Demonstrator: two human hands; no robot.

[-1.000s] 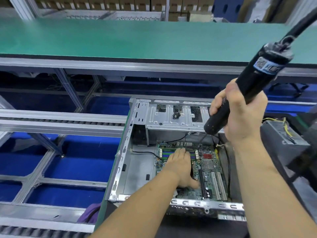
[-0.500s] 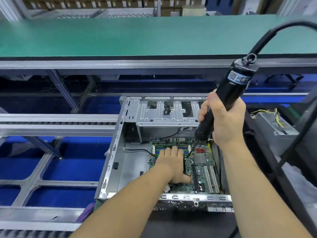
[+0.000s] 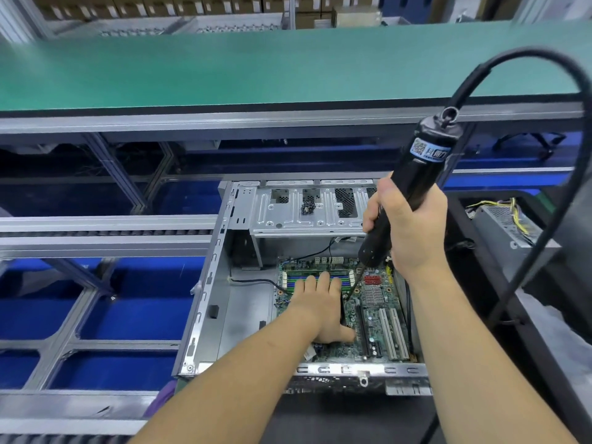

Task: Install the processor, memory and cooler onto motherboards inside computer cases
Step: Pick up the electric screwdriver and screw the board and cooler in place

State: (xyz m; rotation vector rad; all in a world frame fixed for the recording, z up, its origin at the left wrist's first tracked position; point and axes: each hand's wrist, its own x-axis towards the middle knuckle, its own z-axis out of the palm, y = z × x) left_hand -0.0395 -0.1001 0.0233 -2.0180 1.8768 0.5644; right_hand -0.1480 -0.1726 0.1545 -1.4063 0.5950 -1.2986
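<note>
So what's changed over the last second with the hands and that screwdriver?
The right hand has brought the electric screwdriver down and tipped it more upright, so its bit now reaches the motherboard just right of the left hand. Nothing was taken up or let go. The left hand stays flat on the board inside the computer case.

Bright even overhead light on my bench, soft sheen on the green mat (image 3: 256,65), hardly any hard shadows, dark under the shelf, my motherboard (image 3: 374,312) sharp enough, far boxes (image 3: 160,4) soft and blurry, wide-angle bending the rails (image 3: 105,232) at the edges
</note>
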